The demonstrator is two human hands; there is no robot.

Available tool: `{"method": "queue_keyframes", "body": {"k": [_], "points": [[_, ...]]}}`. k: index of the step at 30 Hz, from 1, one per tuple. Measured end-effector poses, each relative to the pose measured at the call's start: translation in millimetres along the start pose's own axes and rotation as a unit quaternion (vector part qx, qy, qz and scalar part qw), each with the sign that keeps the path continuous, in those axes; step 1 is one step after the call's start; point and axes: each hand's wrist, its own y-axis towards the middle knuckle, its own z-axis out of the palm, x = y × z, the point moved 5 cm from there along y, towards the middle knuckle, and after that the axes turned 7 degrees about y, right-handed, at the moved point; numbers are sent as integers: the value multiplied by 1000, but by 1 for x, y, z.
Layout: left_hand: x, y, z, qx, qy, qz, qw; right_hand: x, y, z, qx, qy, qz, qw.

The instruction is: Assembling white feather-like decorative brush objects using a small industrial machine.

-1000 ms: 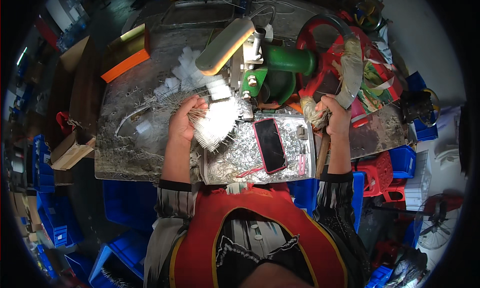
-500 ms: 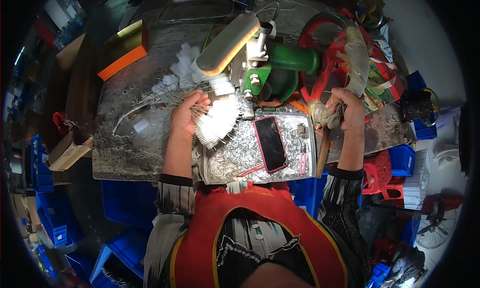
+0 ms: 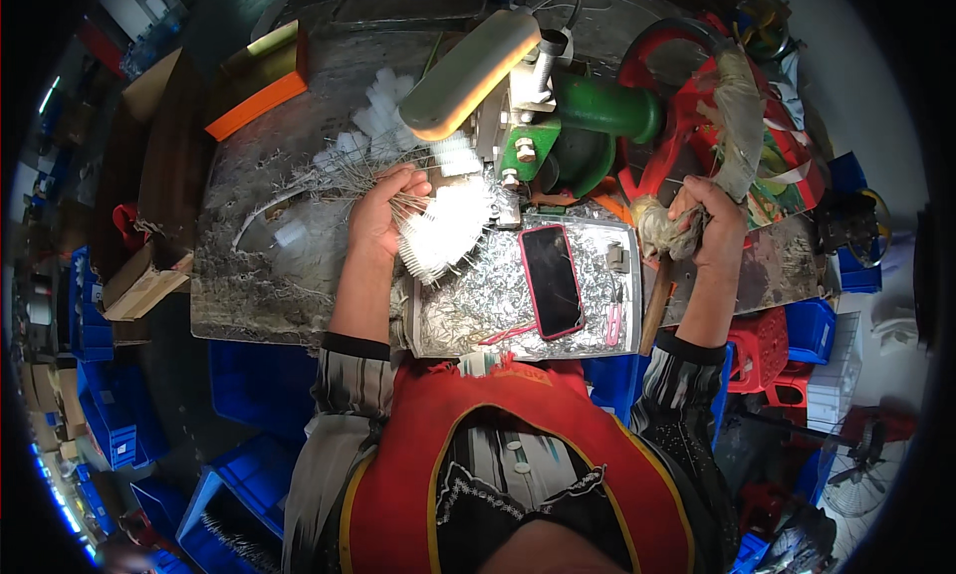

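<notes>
Left hand (image 3: 380,214) pinches the wires (image 3: 362,179) of white brushes (image 3: 440,243); right hand (image 3: 719,222) grasps rag wrapping (image 3: 656,228) on the wheel (image 3: 667,164); I'd keep both steady.

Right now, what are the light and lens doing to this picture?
Head view: glare washes out detail on the white brushes by the left hand; head view: the tray holds bright glints; head view: the blue bins at left sit in gloom; head view: the round fisheye picture ends in black corners.
</notes>
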Motion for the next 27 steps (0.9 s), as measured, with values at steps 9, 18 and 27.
{"method": "queue_keyframes", "body": {"k": [9, 18, 27], "points": [[-2, -1, 13, 54, -5, 13, 998, -59, 3, -10, 86, 13, -220, 972], [-5, 9, 13, 35, -32, 17, 999, -22, 2, -11, 3, 21, -12, 1000], [-4, 12, 14, 30, -43, 16, 998, -3, 2, -5, -12, -13, 16, 1000]]}}
